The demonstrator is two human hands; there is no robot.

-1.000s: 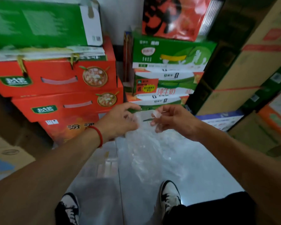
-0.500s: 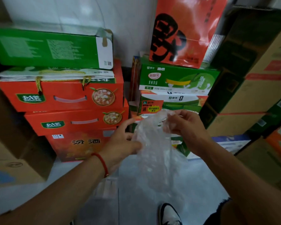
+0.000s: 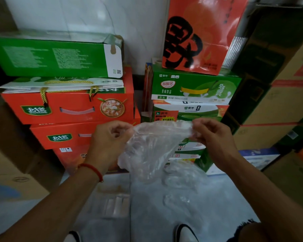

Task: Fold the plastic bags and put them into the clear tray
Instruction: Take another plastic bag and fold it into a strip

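Thin, crinkled clear plastic bag [image 3: 152,151] held up in front of the stacked red cardboard gift cartons [image 3: 68,109], upper edge stretched taut, body hanging limp and wrinkled. Left hand [image 3: 110,138], grip clamped on the bag's left upper corner, fingers curled; red cord bracelet [image 3: 93,170] round that wrist. Right hand [image 3: 212,135], grip pinched on the bag's right upper corner. Further loose, glossy clear plastic [image 3: 184,193] lying on the pale smooth floor [image 3: 147,224] below the held bag. Green-and-white printed drink cartons [image 3: 194,88] behind the bag, right of the red cartons. Clear tray not identifiable.
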